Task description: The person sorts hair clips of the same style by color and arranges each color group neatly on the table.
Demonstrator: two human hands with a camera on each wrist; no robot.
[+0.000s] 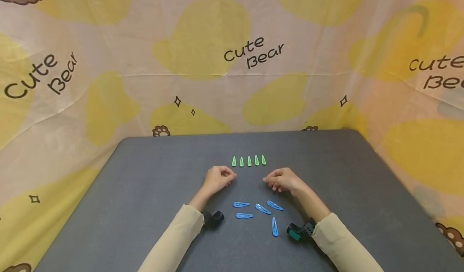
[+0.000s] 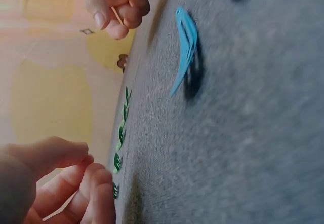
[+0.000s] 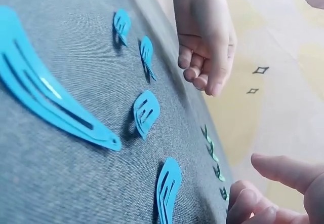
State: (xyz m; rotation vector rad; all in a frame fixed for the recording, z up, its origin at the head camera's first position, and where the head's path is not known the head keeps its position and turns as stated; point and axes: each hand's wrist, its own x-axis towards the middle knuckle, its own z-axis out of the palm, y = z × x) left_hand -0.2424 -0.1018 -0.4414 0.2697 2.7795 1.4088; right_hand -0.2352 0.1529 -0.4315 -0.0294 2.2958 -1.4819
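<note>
Both hands hover over the grey table, and I see nothing held in either. The left hand [image 1: 219,178] is just below the left end of a row of several green hair clips [image 1: 249,161]; its fingers bend loosely, thumb near the fingertips in the left wrist view. Opposite it, the right hand [image 1: 284,180] has loosely bent fingers, and the right wrist view shows its thumb [image 3: 283,171] apart from them. Between the forearms lie several blue snap hair clips, one tilted [image 1: 274,205] nearest the right hand, another lengthwise [image 1: 275,226] closer to the front.
The grey table [image 1: 145,175] has rounded far corners. Behind it hangs a yellow-patterned cloth [image 1: 203,38] with printed words. Dark wrist-worn devices sit on the left wrist [image 1: 214,219] and right wrist [image 1: 301,231], close to the blue clips.
</note>
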